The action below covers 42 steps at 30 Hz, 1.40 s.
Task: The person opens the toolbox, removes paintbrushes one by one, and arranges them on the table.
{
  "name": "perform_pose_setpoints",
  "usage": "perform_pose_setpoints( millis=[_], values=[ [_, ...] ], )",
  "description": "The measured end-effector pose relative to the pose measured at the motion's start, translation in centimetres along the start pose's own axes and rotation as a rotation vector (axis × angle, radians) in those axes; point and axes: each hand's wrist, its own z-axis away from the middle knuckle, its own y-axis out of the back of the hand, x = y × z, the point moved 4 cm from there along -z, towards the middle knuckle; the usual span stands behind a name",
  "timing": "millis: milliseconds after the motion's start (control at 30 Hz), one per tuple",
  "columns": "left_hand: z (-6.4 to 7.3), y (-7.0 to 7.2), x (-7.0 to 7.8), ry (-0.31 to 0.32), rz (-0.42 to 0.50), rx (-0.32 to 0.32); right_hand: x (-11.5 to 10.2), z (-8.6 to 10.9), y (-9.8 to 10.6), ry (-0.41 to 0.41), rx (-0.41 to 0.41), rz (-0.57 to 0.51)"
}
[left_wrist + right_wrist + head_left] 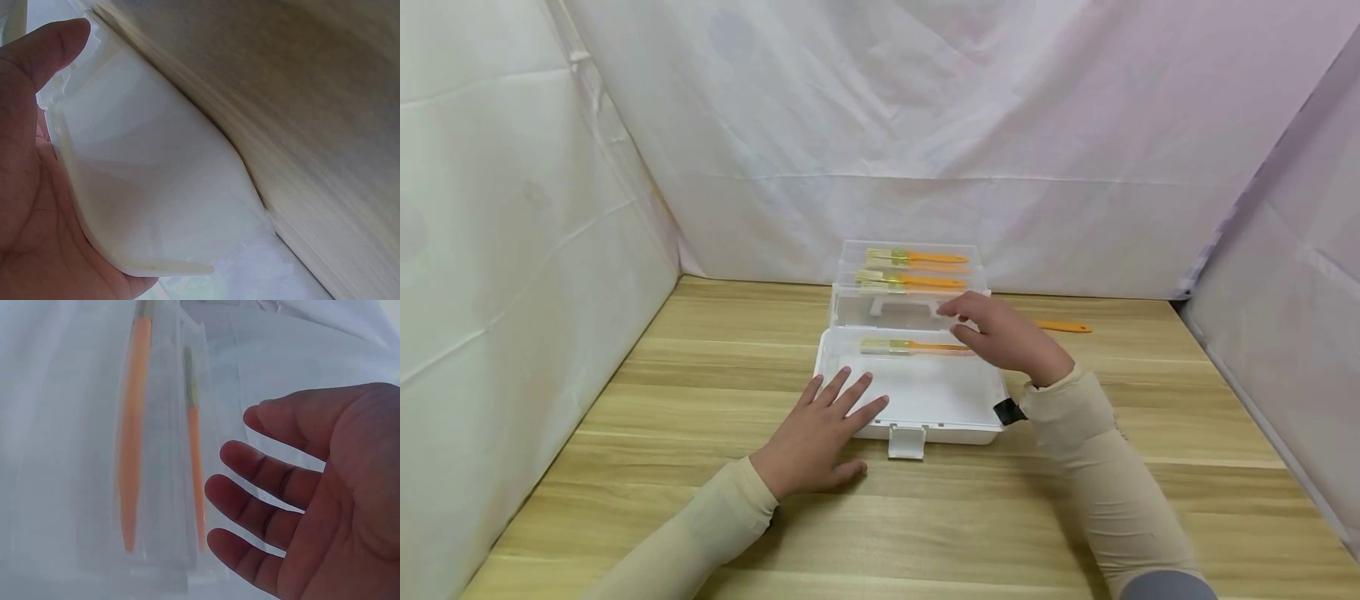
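An opened white plastic box (936, 392) stands on the table with its latch at the front. My left hand (820, 433) rests spread over its front left corner, fingers straight; in the left wrist view the palm lies along the white side wall (156, 169). One flat paintbrush (887, 347) with an orange handle lies inside. Behind it rise clear trays (848, 275) bearing two more paintbrushes, an upper one (936, 258) and a lower one (936, 282). My right hand (1003, 333) hovers over the box's right side, fingers loosely bent, holding nothing; the right wrist view shows orange handles (131, 437) beside it.
Another orange handle (1063, 326) lies on the wooden table (700, 400) to the right, partly hidden by my right hand. White cloth walls (925, 100) close off the back and both sides. A small black piece (1009, 411) sits by my right sleeve.
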Motion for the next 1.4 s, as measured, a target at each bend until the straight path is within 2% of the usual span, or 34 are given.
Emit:
perform_pose_setpoints(
  millis=[333, 733, 1033, 1200, 1400],
  values=[
    [0.0, 0.1, 0.1, -0.003, -0.015, 0.009, -0.9, -1.3, -1.8, 0.069, -0.077, -0.007],
    [0.0, -0.1, -0.1, -0.001, -0.008, 0.001, -0.9, -2.1, -2.3, 0.020, -0.127, 0.004],
    [0.0, -0.2, -0.2, 0.002, 0.001, -0.003, -0.6, -2.2, -3.2, -0.054, -0.213, 0.007],
    [0.0, -0.2, -0.2, -0.001, -0.005, 0.001, -0.6, -2.5, -3.5, -0.041, -0.235, 0.043],
    [0.0, -0.3, -0.1, 0.000, -0.023, 0.001, -0.6, -2.5, -3.5, -0.012, -0.223, 0.051]
  ],
)
